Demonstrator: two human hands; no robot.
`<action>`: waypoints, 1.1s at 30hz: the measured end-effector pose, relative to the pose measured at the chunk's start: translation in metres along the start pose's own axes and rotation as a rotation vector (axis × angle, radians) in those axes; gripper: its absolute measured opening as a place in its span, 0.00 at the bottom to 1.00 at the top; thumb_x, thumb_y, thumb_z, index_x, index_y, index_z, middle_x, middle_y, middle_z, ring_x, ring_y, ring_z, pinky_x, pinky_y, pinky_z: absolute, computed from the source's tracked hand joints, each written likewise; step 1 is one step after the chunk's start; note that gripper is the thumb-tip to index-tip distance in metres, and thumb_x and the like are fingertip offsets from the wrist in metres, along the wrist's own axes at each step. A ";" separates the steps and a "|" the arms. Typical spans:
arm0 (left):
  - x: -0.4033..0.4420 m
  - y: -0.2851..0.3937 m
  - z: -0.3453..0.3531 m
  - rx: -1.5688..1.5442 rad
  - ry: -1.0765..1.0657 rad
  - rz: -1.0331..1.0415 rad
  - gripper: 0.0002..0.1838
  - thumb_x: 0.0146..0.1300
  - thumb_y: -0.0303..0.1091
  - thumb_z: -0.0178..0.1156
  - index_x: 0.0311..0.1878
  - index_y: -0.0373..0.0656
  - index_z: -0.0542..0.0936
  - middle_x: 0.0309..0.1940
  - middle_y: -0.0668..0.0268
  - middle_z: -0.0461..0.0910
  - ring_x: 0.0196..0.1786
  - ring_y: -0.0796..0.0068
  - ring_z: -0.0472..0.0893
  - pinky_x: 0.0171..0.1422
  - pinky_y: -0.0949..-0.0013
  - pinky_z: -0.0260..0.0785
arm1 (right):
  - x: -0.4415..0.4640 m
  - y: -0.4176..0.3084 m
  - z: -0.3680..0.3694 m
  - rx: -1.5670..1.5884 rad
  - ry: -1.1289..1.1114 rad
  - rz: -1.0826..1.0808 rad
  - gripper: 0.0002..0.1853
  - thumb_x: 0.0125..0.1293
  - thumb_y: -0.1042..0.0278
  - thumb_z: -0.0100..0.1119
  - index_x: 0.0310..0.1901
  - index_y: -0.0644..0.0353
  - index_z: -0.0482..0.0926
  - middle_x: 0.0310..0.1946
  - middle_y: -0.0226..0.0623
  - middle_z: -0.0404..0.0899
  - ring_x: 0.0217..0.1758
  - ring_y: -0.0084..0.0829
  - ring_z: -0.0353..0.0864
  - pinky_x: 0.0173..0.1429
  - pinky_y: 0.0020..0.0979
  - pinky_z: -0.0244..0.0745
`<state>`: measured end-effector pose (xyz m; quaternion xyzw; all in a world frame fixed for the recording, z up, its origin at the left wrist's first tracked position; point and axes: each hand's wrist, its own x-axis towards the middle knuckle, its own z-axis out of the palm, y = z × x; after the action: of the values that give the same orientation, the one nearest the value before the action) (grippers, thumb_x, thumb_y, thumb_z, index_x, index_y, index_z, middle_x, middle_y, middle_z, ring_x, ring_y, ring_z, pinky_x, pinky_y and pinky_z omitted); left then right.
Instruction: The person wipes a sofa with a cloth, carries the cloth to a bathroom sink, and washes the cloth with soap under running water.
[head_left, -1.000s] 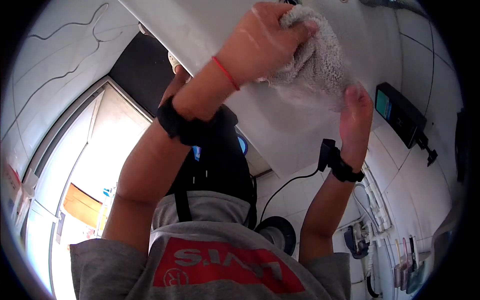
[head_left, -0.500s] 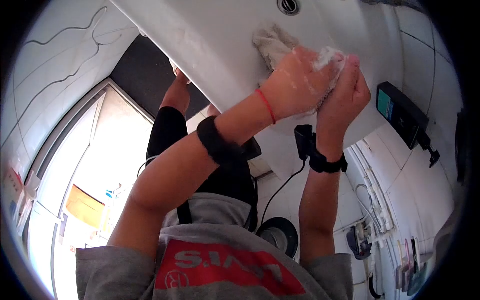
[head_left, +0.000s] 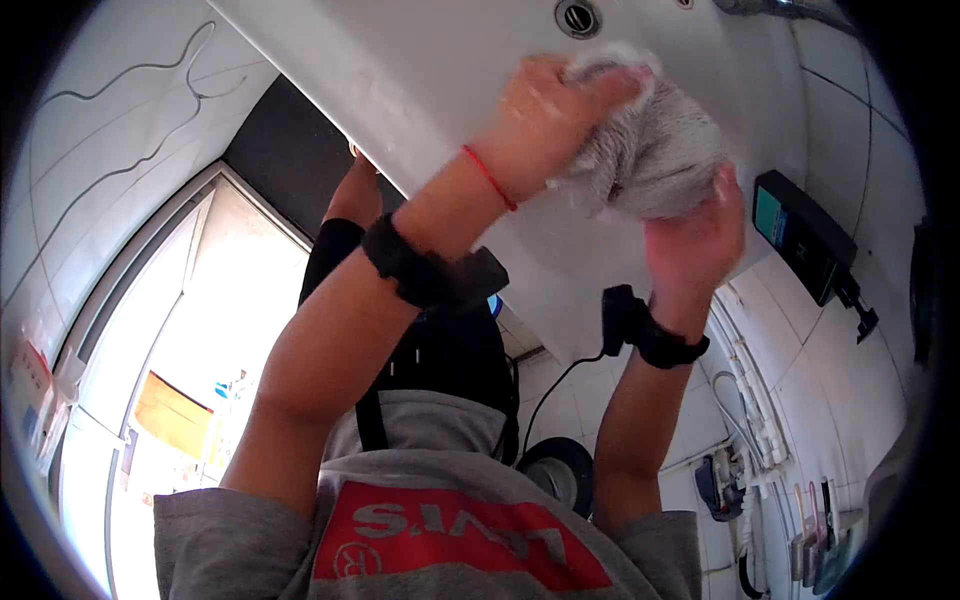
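A grey, fuzzy cloth (head_left: 655, 150) with some white suds on it is stretched between my two hands, above the white basin (head_left: 430, 80). My left hand (head_left: 555, 115), wet with suds and with a red string at its wrist, grips the cloth's upper left edge. My right hand (head_left: 700, 240) holds the lower right edge, its fingers partly hidden behind the cloth. Just above the cloth lies the basin's drain (head_left: 577, 17). Black straps with small boxes sit on both forearms.
A black device with a teal label (head_left: 770, 215) is fixed on the tiled wall at right. White pipes (head_left: 745, 370) run below it. A dark round bucket-like thing (head_left: 560, 475) stands on the floor. A bright doorway (head_left: 200, 330) opens at left.
My hands were close together with the cloth bunched between and under them. Now they are farther apart, the left moved left, the right moved down, and the cloth is spread between them.
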<state>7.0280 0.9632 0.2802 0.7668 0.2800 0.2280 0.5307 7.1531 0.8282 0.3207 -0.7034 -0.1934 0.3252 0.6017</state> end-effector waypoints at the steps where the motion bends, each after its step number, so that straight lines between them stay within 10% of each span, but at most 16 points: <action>1: 0.005 0.009 -0.007 -0.514 0.045 -0.275 0.16 0.69 0.42 0.61 0.50 0.39 0.82 0.37 0.55 0.85 0.33 0.70 0.85 0.36 0.67 0.79 | 0.002 -0.023 0.004 0.240 0.023 0.170 0.16 0.75 0.62 0.54 0.56 0.65 0.76 0.48 0.37 0.81 0.50 0.31 0.82 0.53 0.32 0.79; 2: 0.008 0.017 -0.012 -1.028 0.092 -0.546 0.16 0.71 0.43 0.60 0.49 0.40 0.83 0.37 0.55 0.85 0.32 0.71 0.85 0.35 0.67 0.79 | 0.003 -0.036 0.007 0.481 0.048 0.339 0.17 0.75 0.63 0.55 0.58 0.65 0.75 0.48 0.37 0.82 0.49 0.31 0.83 0.52 0.32 0.79; 8: 0.008 0.050 -0.013 -0.261 -0.333 -0.290 0.17 0.70 0.45 0.59 0.48 0.41 0.83 0.33 0.56 0.85 0.29 0.74 0.84 0.31 0.67 0.75 | 0.006 0.004 0.002 -0.115 0.060 0.046 0.15 0.76 0.58 0.52 0.50 0.62 0.77 0.44 0.37 0.81 0.44 0.28 0.82 0.48 0.30 0.80; 11: 0.001 0.056 0.015 -0.279 -0.242 -0.342 0.16 0.69 0.43 0.60 0.47 0.40 0.82 0.27 0.59 0.83 0.25 0.73 0.82 0.27 0.66 0.72 | -0.004 -0.005 0.023 -0.422 0.075 -0.208 0.14 0.76 0.59 0.50 0.41 0.62 0.78 0.34 0.31 0.79 0.36 0.23 0.78 0.40 0.28 0.75; 17: -0.009 0.025 0.046 0.255 0.081 0.301 0.14 0.64 0.38 0.57 0.34 0.35 0.82 0.19 0.50 0.75 0.23 0.51 0.79 0.27 0.53 0.72 | 0.002 -0.003 0.011 -0.696 0.075 -0.343 0.18 0.76 0.61 0.50 0.26 0.59 0.72 0.20 0.26 0.70 0.24 0.20 0.66 0.27 0.28 0.57; 20: -0.011 0.034 0.049 0.194 0.020 0.164 0.11 0.61 0.36 0.59 0.38 0.37 0.82 0.20 0.50 0.75 0.25 0.50 0.79 0.29 0.51 0.72 | 0.005 -0.021 0.031 -0.484 0.189 -0.164 0.17 0.74 0.63 0.52 0.25 0.57 0.72 0.20 0.25 0.69 0.24 0.20 0.65 0.27 0.29 0.57; 23: 0.002 0.012 0.023 0.337 -0.067 0.132 0.15 0.62 0.32 0.60 0.50 0.37 0.79 0.33 0.51 0.77 0.36 0.56 0.81 0.42 0.57 0.74 | -0.016 -0.028 0.036 -0.599 -0.335 -0.488 0.15 0.72 0.63 0.56 0.26 0.57 0.73 0.20 0.25 0.70 0.24 0.19 0.66 0.28 0.28 0.60; 26: 0.007 0.020 0.028 -0.344 -0.095 -0.166 0.14 0.64 0.33 0.59 0.50 0.36 0.78 0.36 0.52 0.79 0.39 0.58 0.81 0.46 0.60 0.75 | 0.000 -0.012 0.015 -0.407 -0.053 -0.274 0.13 0.68 0.57 0.64 0.35 0.58 0.77 0.28 0.27 0.75 0.30 0.21 0.71 0.35 0.27 0.68; 33: 0.007 0.028 0.004 -0.662 -0.208 -0.147 0.17 0.66 0.39 0.63 0.51 0.36 0.79 0.35 0.57 0.80 0.36 0.70 0.79 0.43 0.66 0.74 | 0.014 -0.035 -0.003 -0.524 0.055 0.207 0.30 0.64 0.46 0.68 0.55 0.66 0.77 0.46 0.42 0.81 0.52 0.34 0.81 0.55 0.32 0.77</action>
<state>7.0416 0.9572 0.3057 0.5499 0.1899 0.1884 0.7912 7.1692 0.8421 0.3514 -0.8595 -0.1816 0.3045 0.3682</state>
